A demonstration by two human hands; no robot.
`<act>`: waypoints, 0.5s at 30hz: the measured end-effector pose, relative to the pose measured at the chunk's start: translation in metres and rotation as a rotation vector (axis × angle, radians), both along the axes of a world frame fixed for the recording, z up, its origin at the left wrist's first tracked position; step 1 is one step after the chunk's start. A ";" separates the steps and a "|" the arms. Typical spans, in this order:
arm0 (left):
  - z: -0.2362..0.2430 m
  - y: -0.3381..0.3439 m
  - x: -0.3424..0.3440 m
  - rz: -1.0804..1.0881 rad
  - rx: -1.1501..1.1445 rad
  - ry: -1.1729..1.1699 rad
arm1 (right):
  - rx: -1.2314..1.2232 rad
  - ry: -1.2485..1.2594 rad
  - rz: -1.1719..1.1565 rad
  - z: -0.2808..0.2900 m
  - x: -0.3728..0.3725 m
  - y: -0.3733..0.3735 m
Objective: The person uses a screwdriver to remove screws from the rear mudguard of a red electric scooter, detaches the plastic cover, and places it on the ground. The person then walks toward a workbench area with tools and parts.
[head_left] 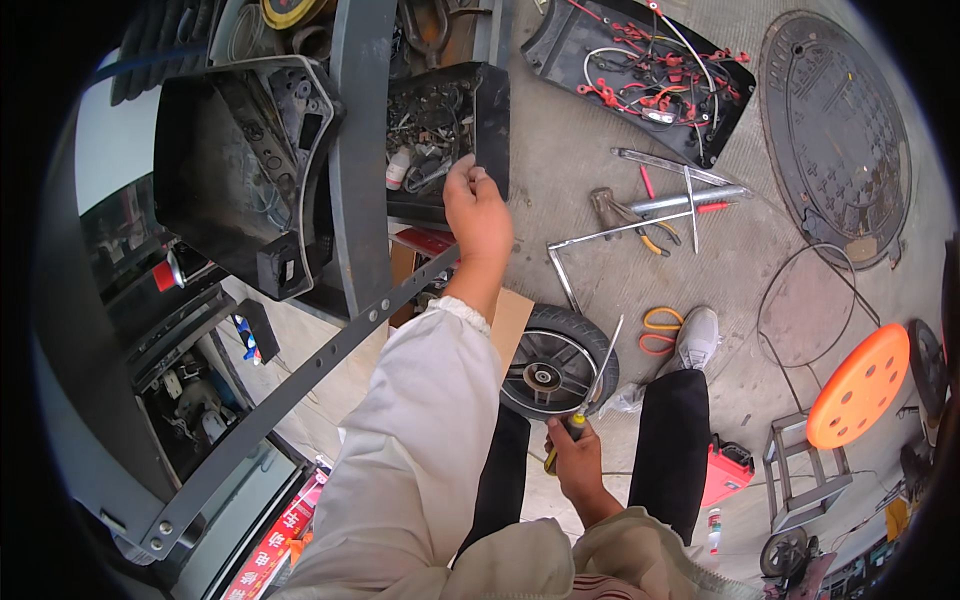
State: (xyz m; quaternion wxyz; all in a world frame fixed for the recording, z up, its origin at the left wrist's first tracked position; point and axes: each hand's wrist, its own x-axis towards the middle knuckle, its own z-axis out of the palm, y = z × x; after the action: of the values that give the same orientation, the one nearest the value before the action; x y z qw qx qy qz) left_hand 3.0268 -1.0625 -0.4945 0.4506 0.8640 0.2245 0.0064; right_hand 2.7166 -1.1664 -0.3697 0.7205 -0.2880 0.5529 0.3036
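Observation:
My left hand reaches over the near right part of a black tray filled with small loose metal parts. Its fingers are bent together at the tips; whatever they may hold is hidden. Close to those fingertips, a small white bottle lies among the parts. Lower down, my right hand is closed around the yellow-and-black handle of a screwdriver, whose long shaft points up and away. Behind that shaft, a small black-tyred wheel with a spoked rim lies flat on the ground.
A grey metal frame and a dark, hollow plastic housing stand at left. On the floor are a hammer, pliers and a long wrench. A black panel holds red wires. An orange stool seat is at right.

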 end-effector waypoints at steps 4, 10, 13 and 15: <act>-0.013 -0.010 0.018 0.053 0.103 -0.109 | 0.071 0.153 0.019 -0.002 -0.005 0.007; -0.027 0.029 0.030 0.252 0.201 -0.015 | 0.115 0.169 -0.027 -0.007 -0.003 0.011; -0.033 0.028 0.026 0.243 0.254 0.014 | 0.108 0.145 -0.061 -0.010 0.002 0.008; -0.036 0.031 0.026 0.269 0.270 0.012 | 0.113 0.137 -0.084 -0.012 0.002 0.007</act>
State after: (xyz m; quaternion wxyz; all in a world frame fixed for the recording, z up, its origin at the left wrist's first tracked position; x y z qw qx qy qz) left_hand 3.0525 -1.0317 -0.5304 0.3242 0.8789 0.3376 0.0917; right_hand 2.7187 -1.1590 -0.3814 0.7082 -0.2019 0.5946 0.3228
